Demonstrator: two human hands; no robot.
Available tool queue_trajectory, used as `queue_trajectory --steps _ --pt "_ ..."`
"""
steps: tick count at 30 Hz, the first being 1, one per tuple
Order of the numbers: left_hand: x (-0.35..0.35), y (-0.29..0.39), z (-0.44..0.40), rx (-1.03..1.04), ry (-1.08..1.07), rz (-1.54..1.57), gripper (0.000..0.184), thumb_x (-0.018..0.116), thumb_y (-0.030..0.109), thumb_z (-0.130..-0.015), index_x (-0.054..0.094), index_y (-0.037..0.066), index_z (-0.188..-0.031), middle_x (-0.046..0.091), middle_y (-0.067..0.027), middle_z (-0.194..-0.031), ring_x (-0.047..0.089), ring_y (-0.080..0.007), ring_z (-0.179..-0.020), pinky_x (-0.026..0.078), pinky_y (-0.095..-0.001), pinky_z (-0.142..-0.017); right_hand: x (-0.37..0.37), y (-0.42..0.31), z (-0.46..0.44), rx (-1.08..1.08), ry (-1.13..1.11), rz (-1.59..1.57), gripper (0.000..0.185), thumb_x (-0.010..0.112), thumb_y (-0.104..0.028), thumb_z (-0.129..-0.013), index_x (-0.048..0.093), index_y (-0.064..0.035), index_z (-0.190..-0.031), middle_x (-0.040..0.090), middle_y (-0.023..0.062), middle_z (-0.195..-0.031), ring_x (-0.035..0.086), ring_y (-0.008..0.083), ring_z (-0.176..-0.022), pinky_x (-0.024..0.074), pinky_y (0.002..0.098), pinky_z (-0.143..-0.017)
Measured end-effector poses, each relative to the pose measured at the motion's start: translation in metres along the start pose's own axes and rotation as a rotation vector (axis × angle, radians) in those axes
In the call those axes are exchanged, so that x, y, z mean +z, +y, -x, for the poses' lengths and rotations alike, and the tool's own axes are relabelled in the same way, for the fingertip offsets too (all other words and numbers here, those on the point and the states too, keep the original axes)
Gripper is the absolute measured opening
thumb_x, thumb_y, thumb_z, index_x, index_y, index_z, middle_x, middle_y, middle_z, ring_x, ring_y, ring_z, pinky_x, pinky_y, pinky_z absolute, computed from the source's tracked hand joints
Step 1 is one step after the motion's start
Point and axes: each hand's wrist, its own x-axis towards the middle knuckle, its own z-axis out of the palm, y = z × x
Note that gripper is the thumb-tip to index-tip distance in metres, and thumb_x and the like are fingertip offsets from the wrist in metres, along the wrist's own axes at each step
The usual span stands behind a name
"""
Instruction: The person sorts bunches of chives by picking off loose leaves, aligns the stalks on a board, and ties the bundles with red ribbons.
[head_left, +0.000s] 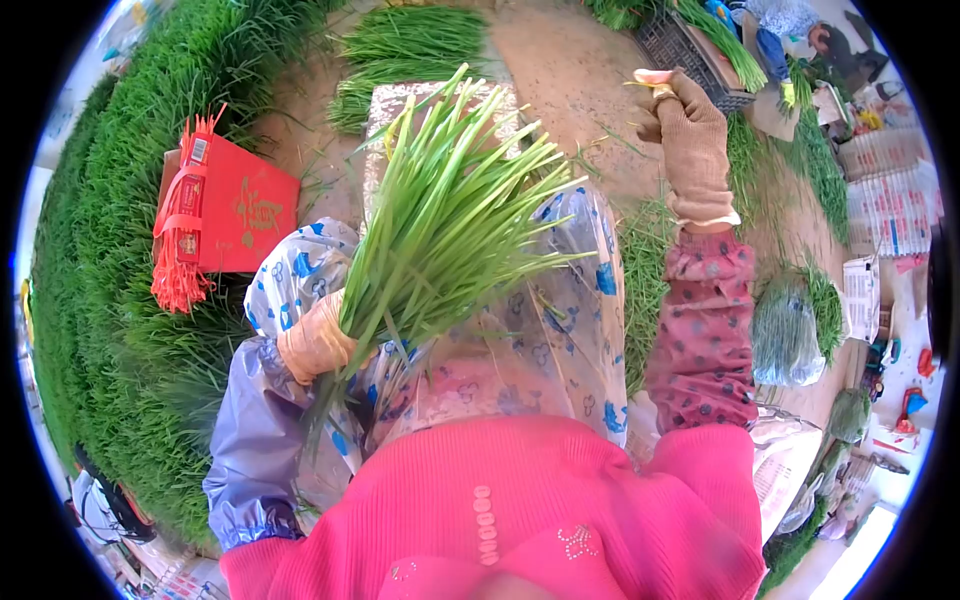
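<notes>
My left hand (pixel 318 338), in a pale glove, is closed around a large bunch of garlic chives (pixel 455 200). The bunch fans out over my lap, its pale cut ends pointing up and to the right. Off to the right, my right hand (pixel 688 125) is raised in a brown knit glove, apart from the bunch. Its fingers are curled, with a bare fingertip showing and a small yellowish bit beside it; whether it grips anything is unclear. Beyond the bunch stands a worn, speckled low board (pixel 385 105), partly hidden by the leaves.
More chives (pixel 415 40) lie beyond the board, and a tall bank of them (pixel 110 290) lines the left. A red box (pixel 250 215) with red ties (pixel 182 285) rests against it. At upper right is a dark crate (pixel 680 50); a bagged bundle (pixel 787 330) sits at right.
</notes>
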Motion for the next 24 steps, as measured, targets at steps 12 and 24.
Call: queue_trajectory --steps 12,24 --pt "-0.001 0.005 0.005 -0.079 -0.011 0.022 0.025 0.059 0.003 -0.080 0.063 0.001 -0.105 0.068 -0.0142 -0.095 0.065 -0.0274 -0.082 0.050 -0.0348 -0.074 0.047 -0.019 0.016 0.110 -1.058 0.353 0.043 0.069 -0.024 -0.079 0.066 -0.0091 -0.119 0.071 0.0087 -0.094 0.062 0.0156 -0.083 0.0481 0.0320 -0.079" --pt "0.000 0.001 0.003 -0.055 -0.004 0.036 0.026 0.062 0.005 -0.080 0.062 0.002 -0.106 0.067 -0.0130 -0.095 0.063 -0.0266 -0.085 0.049 -0.0357 -0.076 0.053 0.021 0.025 -0.169 -0.483 0.531 0.024 0.068 -0.019 -0.082 0.069 -0.0087 -0.103 0.069 0.0149 -0.089 0.066 0.0275 -0.082 0.0502 0.0348 -0.078"
